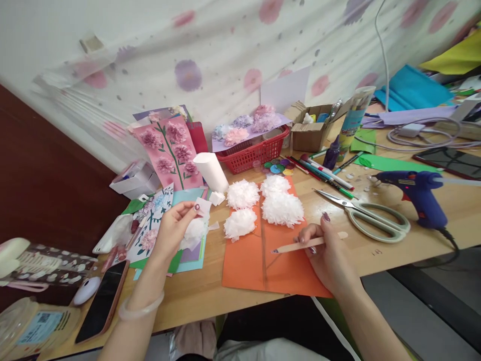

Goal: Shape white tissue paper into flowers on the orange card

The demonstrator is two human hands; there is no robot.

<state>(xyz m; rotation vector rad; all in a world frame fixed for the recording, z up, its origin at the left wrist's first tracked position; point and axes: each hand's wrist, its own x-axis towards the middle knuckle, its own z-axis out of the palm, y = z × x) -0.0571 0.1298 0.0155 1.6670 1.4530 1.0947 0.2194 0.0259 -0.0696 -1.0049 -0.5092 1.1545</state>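
Note:
My left hand (175,225) pinches a small square of thin white paper (203,207) between thumb and fingers, above a loose pile of similar white paper pieces (194,234). In my right hand (327,255) is a pale wooden stick (300,244) with a dark tip pointing left. It is held low over an orange sheet (244,265), whose middle has a dark line running down it. Several fluffy white paper flowers, such as the large one (282,207) and a smaller one (240,223), sit on the sheet's upper part and left edge.
Right of the sheet lie scissors (370,215) and a blue glue gun (417,193). Behind stand a white paper roll (212,173), a red basket (255,153), markers (326,173) and a cardboard box (311,130). A phone (103,301) lies at the left edge.

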